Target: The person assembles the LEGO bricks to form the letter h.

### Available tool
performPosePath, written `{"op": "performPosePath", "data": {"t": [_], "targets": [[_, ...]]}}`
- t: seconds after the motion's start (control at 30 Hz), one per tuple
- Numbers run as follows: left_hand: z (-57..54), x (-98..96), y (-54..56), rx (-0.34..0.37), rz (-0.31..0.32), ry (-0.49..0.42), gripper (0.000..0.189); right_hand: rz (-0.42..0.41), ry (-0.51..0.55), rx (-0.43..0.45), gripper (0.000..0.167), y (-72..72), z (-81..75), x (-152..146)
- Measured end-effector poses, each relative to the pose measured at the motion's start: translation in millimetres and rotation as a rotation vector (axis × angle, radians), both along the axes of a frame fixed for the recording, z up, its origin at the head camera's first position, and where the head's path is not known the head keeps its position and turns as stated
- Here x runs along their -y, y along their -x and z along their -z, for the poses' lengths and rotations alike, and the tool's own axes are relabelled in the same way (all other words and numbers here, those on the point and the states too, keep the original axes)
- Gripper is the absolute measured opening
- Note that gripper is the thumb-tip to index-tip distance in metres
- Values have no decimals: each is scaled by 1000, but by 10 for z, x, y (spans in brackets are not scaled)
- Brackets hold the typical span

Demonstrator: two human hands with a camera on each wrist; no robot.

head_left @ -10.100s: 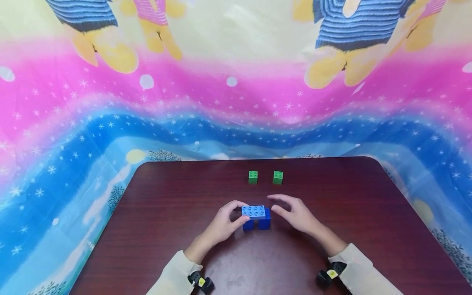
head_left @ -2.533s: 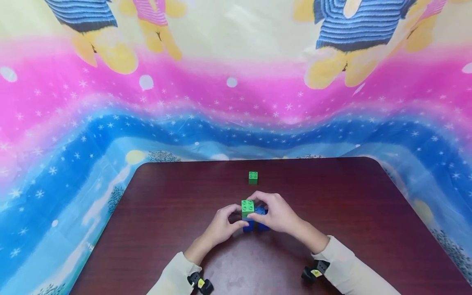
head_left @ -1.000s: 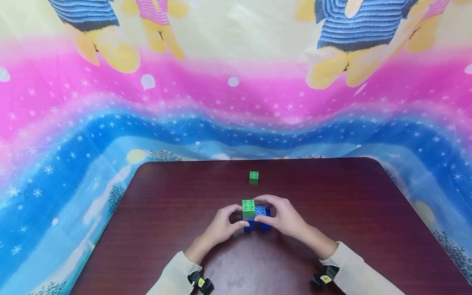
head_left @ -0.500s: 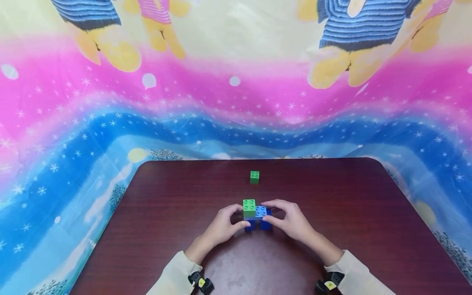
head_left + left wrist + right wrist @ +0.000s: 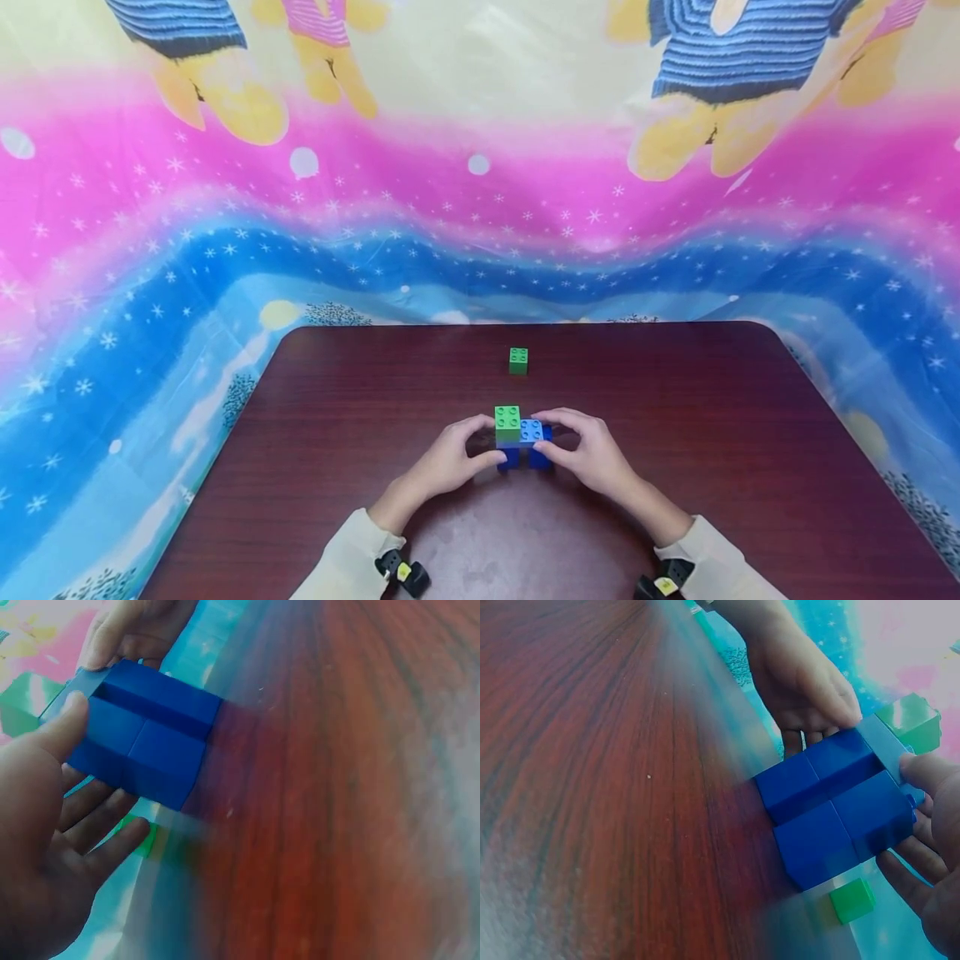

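Observation:
In the head view, a light-blue brick (image 5: 532, 431) lies across two dark-blue columns; the right wrist view shows each column as stacked dark-blue bricks (image 5: 814, 844). A green brick (image 5: 507, 423) sits on the left end of the light-blue brick. My left hand (image 5: 447, 458) pinches the structure's left side, thumb in front and fingers behind. My right hand (image 5: 596, 450) pinches the light-blue brick's right part the same way, its thumb on the front face in the right wrist view. Part of the fingers is hidden behind the bricks.
A second green brick (image 5: 518, 361) stands by itself farther back on the dark wooden table (image 5: 360, 383). Behind the table's far edge hangs a patterned cloth (image 5: 480, 208). Each wrist wears a black strap with a camera.
One of two green bricks at the back now sits on the light-blue brick. The right hand has let go of it and moved right onto the light-blue brick. The left hand stays.

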State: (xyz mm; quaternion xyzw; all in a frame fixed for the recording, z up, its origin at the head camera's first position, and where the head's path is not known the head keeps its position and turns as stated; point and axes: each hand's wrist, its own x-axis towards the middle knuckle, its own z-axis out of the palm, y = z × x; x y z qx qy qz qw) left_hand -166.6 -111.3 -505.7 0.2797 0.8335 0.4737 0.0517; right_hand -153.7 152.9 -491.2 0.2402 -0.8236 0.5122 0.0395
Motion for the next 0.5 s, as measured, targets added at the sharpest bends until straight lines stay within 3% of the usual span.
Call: {"op": "performPosePath", "data": {"t": [0.17, 0.3, 0.5], "targets": [[-12, 101, 50, 36, 32, -138, 43, 5, -4, -7, 38, -9, -5, -3], [-2, 194, 154, 15, -22, -215, 39, 9, -21, -20, 38, -10, 2, -7], [12, 253, 423, -14, -108, -227, 37, 5, -30, -26, 41, -14, 10, -15]]}}
